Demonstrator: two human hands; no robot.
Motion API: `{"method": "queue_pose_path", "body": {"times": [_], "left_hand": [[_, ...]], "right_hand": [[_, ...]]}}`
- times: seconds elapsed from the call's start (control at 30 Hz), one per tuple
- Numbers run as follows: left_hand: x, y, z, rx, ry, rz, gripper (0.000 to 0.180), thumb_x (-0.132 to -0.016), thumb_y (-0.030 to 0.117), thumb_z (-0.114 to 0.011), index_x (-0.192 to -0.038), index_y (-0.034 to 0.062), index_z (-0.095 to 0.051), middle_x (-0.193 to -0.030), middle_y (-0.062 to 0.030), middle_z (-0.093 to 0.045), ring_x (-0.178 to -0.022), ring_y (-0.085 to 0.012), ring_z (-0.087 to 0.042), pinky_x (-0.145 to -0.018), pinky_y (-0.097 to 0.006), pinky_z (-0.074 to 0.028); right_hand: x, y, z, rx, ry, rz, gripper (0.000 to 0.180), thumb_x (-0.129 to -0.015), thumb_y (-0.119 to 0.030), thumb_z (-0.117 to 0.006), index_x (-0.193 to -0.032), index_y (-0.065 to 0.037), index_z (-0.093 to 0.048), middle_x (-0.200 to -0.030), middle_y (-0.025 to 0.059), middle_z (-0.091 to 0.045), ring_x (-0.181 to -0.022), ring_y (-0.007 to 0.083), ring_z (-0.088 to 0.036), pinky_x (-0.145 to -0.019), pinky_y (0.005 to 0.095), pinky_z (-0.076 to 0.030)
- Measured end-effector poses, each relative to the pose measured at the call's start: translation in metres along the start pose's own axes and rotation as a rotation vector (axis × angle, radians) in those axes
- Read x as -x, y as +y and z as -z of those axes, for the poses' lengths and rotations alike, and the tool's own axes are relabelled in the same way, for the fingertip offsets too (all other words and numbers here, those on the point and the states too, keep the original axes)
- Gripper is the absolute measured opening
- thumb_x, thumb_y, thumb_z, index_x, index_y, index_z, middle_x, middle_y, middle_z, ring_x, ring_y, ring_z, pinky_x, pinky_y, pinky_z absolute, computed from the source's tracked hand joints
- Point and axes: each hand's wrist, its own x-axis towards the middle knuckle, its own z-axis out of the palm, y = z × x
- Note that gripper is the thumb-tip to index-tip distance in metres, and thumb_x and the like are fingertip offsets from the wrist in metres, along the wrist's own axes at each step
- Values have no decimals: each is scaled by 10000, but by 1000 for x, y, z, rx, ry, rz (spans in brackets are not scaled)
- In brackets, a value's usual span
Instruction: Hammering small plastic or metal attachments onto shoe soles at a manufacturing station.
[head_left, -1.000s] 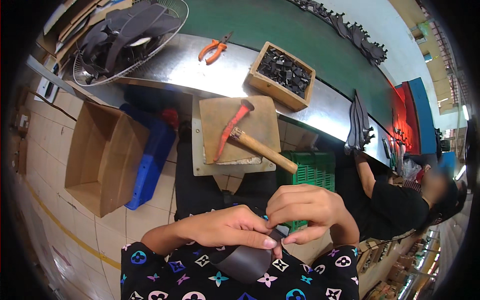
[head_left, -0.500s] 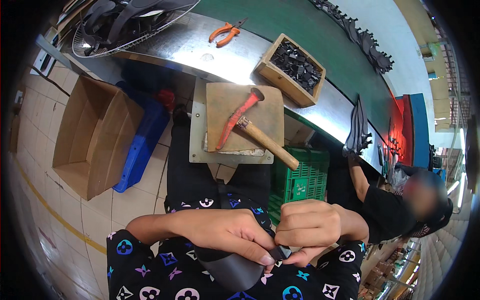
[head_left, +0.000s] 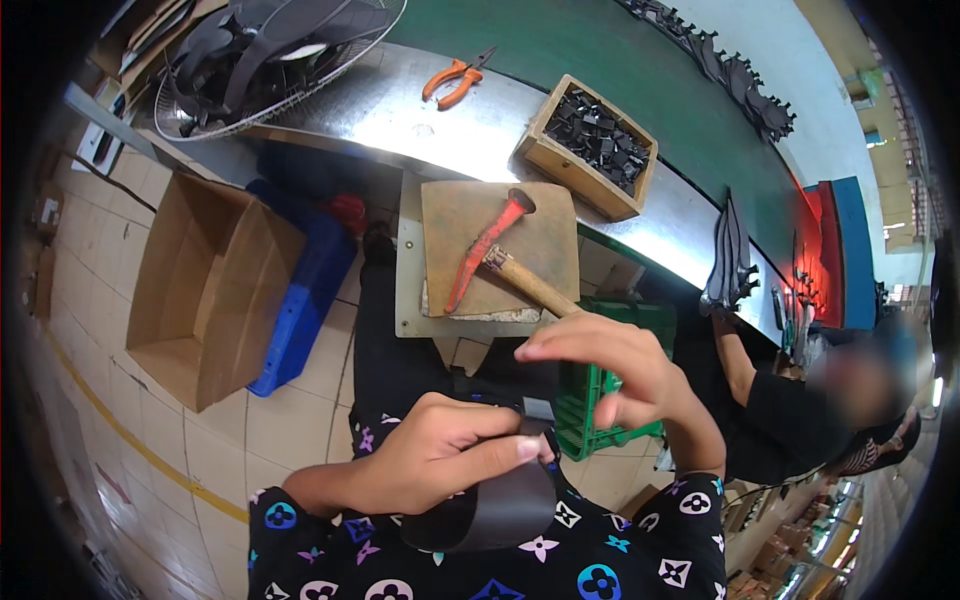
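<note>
Left hand (head_left: 430, 460) clenched on a curved dark leather piece (head_left: 495, 505), thumb pressed along its upper edge, held low over the lap against the patterned sleeves. Right hand (head_left: 620, 375) released, fingers spread and lifted just above and to the right of the piece, touching nothing. Beyond the hands, a brown work board (head_left: 500, 250) with a red-headed hammer (head_left: 490, 255) lying across it, wooden handle pointing toward the right hand. On the metal counter (head_left: 400, 110), a wooden box of small black parts (head_left: 590, 145) and orange pliers (head_left: 455, 80). Left on the tiled floor, an open cardboard box (head_left: 205, 290) beside a blue crate (head_left: 305, 300). Green crate (head_left: 600, 400) under the right hand.
</note>
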Motion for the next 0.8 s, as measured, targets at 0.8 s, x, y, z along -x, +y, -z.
{"method": "queue_pose_path", "body": {"times": [0.8], "left_hand": [[-49,113,171,-876,1495,-810,459,-1074,334,-544,-1186,-111,-562,-979,-178,-570,-912,-273,-507,-783,-374,-418]], "right_hand": [[56,55,-75,-463,989,-370,270,-1099,-198,-454,-1082,24,-607,-1019,174,-718,-860,199,-695,-828,337,-560]]}}
